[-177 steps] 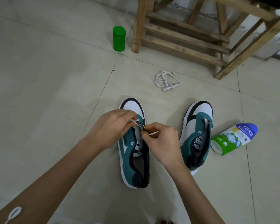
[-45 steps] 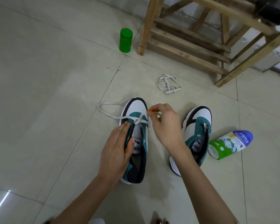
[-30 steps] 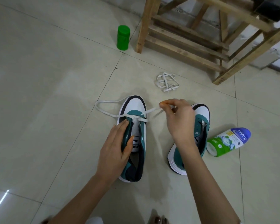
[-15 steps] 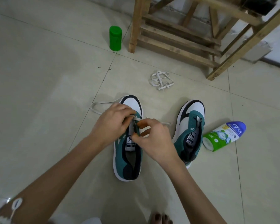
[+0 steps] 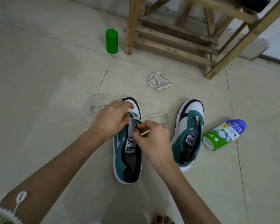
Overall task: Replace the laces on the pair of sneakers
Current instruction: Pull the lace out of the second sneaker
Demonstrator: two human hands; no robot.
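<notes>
two green-and-white sneakers sit side by side on the pale tiled floor (image 5: 39, 94) in front of you, toes pointing away. the first sneaker (image 5: 128, 160) lies under both your hands. the second sneaker (image 5: 189, 136) stands to its right, apart from it, unlaced and with its tongue loose.

a white lace (image 5: 155, 114) runs across the front eyelets of the first sneaker. one loop trails onto the floor on the left side, and the other loops out to the right between the two shoes.

your right hand (image 5: 153, 138) is at the eyelet row on the shoe's right flap. its thumb and forefinger are pressed together on the lace near its tip, with the other fingers curled in beneath. your left hand (image 5: 110, 120) covers the toe end of the eyelets, its fingers bent down onto the lace and tongue. the fingertips are hidden, so you cannot tell whether they actually pinch the lace.

a bundled spare lace (image 5: 158, 80) lies on the floor beyond the sneakers, well apart from them. a green and white bottle (image 5: 223, 135) with a blue cap lies on its side just right of the second sneaker. a green canister (image 5: 111, 41) stands upright near the leg of a wooden frame (image 5: 176, 39) at the back. your toes (image 5: 162, 220) show at the bottom edge.
</notes>
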